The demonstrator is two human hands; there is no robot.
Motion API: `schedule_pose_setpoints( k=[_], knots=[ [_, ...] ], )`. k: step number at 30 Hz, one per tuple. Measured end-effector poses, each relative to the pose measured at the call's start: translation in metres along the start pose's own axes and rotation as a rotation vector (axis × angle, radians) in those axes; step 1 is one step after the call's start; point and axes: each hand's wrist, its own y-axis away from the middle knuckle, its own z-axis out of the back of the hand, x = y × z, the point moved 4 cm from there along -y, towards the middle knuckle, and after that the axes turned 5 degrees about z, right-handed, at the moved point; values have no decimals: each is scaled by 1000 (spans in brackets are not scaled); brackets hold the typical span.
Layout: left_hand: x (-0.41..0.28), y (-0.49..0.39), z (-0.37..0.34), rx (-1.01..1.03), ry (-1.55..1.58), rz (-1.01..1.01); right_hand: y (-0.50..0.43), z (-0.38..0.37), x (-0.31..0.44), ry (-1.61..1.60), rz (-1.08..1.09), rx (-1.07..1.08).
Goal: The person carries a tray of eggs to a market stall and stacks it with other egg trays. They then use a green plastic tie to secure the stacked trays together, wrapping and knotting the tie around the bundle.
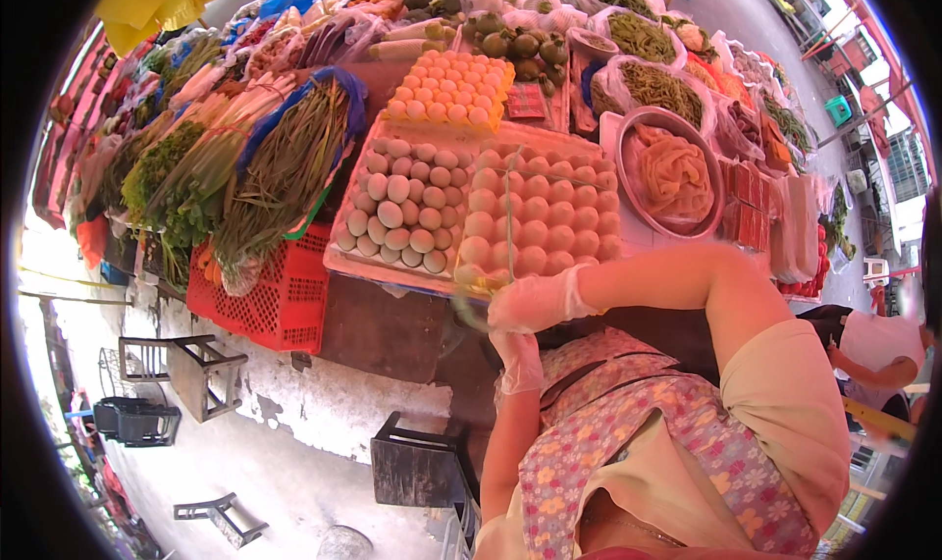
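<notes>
An egg tray stack (pixel 548 210), its top tray showing rows of bumps, lies at the table's front edge with a thin tie (pixel 511 192) running around it both ways. At its near left corner are both hands in clear disposable gloves, close together. My right hand (pixel 541 302) overlaps the corner, its fingers bent near a blurred strand (pixel 469 306). Just below it, my left hand (pixel 517 361) is raised, its fingertips hidden behind the right. Whether either hand grips the tie cannot be told. Loose eggs (pixel 397 214) fill a foam box (pixel 342 264) to the left of the stack.
Behind the loose eggs sits a yellow tray (pixel 497 118) of brown eggs. A metal bowl (pixel 625 184) holding a wrinkled tan food is at the right. Leafy vegetables (pixel 294 148) lie left above a red crate (pixel 257 295). Wooden stools (pixel 199 368) stand below; another person (pixel 876 346) is at the right.
</notes>
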Motion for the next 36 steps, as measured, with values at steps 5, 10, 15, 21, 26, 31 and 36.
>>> schedule_pose_setpoints(
  k=[5, 10, 15, 21, 26, 31, 36],
  knots=[
    [-34, 14, -17, -5, -529, -190, 73, 40, -35, -940, 350, -680],
    [-49, 38, -21, 22, -903, -140, 71, 31, -95, -1686, 77, -866],
    [-53, 29, -12, 15, -906, -150, 56, 35, -102, -1494, -46, -1003],
    [-64, 10, -4, -135, -1198, -557, 101, 30, -60, -816, 77, -850],
    [-54, 12, -12, 49, -1655, -876, 97, -25, -3, -617, 253, -501],
    [-55, 18, 1, -48, -1712, -650, 102, -17, 6, -394, 549, -612],
    [-74, 2, -7, 181, -1355, -296, 133, 26, -50, -1173, 147, -738]
  ],
)
